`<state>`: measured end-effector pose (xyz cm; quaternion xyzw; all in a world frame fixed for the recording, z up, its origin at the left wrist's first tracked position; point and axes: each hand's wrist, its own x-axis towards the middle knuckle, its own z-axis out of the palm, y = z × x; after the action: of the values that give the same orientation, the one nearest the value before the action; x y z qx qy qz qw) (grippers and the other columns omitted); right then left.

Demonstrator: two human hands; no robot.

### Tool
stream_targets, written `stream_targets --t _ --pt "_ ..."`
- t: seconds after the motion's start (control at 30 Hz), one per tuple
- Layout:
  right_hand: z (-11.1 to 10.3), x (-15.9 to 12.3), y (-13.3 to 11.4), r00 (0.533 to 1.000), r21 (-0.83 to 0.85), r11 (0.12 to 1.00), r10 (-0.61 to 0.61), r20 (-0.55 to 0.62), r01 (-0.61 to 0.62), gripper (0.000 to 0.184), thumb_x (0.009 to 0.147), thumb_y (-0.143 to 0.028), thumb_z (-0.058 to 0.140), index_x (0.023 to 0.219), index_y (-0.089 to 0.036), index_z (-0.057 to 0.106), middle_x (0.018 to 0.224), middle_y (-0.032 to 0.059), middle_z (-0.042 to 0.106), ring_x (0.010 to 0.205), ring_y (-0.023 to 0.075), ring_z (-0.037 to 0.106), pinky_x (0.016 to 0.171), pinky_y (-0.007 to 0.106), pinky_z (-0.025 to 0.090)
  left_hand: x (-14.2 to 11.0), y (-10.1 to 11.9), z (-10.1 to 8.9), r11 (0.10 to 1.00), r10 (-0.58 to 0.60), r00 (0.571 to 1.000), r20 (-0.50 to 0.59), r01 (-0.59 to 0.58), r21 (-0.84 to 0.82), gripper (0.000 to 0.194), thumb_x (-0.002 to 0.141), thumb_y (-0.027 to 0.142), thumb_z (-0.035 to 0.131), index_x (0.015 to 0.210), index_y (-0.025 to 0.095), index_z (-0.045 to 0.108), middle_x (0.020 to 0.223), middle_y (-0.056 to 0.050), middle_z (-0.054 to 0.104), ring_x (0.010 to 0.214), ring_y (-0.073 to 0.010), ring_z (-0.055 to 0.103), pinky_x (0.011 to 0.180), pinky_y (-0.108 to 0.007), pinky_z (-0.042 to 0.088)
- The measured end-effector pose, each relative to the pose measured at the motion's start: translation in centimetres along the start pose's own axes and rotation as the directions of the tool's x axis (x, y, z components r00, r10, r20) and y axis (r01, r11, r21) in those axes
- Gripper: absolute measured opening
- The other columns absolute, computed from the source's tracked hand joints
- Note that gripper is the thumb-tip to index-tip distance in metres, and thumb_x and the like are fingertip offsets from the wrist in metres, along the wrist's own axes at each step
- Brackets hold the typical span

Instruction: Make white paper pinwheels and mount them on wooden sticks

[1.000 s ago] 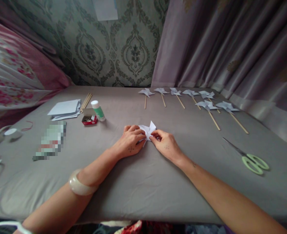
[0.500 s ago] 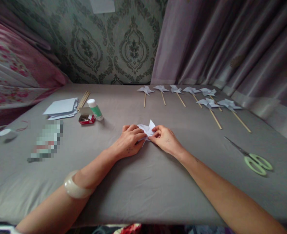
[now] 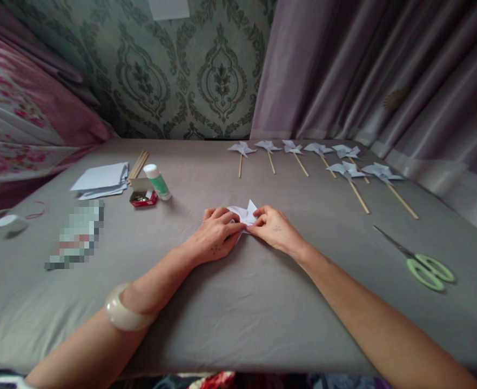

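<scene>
A small white folded paper piece (image 3: pixel 246 213) lies on the grey cloth-covered table (image 3: pixel 238 319), near its middle. My left hand (image 3: pixel 216 235) rests on the paper's left side with curled fingers pressing it down. My right hand (image 3: pixel 274 231) pinches the paper's right edge between thumb and fingers. Most of the paper is hidden under both hands; only its pointed upper flaps show. A pale bangle (image 3: pixel 121 310) sits on my left forearm.
Several finished paper pinwheels on wooden sticks (image 3: pixel 346 173) lie at the back right. Green-handled scissors (image 3: pixel 422 263) lie at the right. At the left are a glue stick (image 3: pixel 157 181), a small red box (image 3: pixel 142 196), wooden sticks (image 3: pixel 139 163), a paper stack (image 3: pixel 100 179) and tape (image 3: pixel 9 222).
Both hands stay on the folded paper with only slight finger shifts. The camera view has drifted a little.
</scene>
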<state>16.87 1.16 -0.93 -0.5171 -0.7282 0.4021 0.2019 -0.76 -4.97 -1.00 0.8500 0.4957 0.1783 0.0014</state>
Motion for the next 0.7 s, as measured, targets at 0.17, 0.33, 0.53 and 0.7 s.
stream_targets --t 0.17,0.33,0.53,0.7 --pt "0.2 0.0 0.3 0.999 -0.019 0.999 -0.028 -0.031 0.027 0.032 0.072 -0.023 0.07 0.1 -0.016 0.055 0.072 0.0018 0.071 0.066 0.0147 0.065 0.061 0.024 0.044 0.0 0.0 -0.2 1.0 0.0 1.0 0.004 0.0 -0.016 0.031 0.092 0.027 0.043 0.114 0.029 0.065 0.107 -0.006 0.064 0.102 -0.023 0.051 0.087 -0.041 0.032" --pt "0.4 -0.2 0.2 0.996 -0.058 0.997 -0.061 -0.071 0.057 0.027 0.072 -0.023 0.069 0.095 -0.017 0.056 0.073 0.0029 0.071 0.067 0.015 0.065 0.062 0.025 0.044 0.0 0.0 -0.1 1.0 0.004 1.0 -0.001 -0.004 -0.017 0.031 0.093 0.027 0.042 0.112 0.029 0.066 0.106 -0.006 0.064 0.101 -0.0229 0.05 0.088 -0.041 0.031" --pt "0.4 -0.8 0.2 0.982 -0.154 0.981 -0.138 -0.127 0.117 0.018 0.076 -0.023 0.065 0.092 -0.017 0.062 0.077 0.0045 0.071 0.07 0.0157 0.064 0.065 0.025 0.045 0.0 0.0 -0.3 1.0 0.009 1.0 0.026 -0.009 0.011 0.031 0.092 0.026 0.043 0.112 0.03 0.066 0.109 -0.006 0.063 0.103 -0.024 0.049 0.089 -0.041 0.031" --pt "0.3 -1.6 0.4 0.92 -0.358 0.884 -0.367 -0.137 0.3 0.022 0.082 -0.014 0.05 0.092 -0.019 0.069 0.089 0.0062 0.069 0.079 0.016 0.063 0.074 0.026 0.045 0.1 0.3 -0.6 0.998 0.026 0.999 0.037 -0.027 0.048 0.03 0.092 0.026 0.043 0.111 0.027 0.066 0.109 -0.007 0.064 0.103 -0.0245 0.049 0.089 -0.042 0.029"
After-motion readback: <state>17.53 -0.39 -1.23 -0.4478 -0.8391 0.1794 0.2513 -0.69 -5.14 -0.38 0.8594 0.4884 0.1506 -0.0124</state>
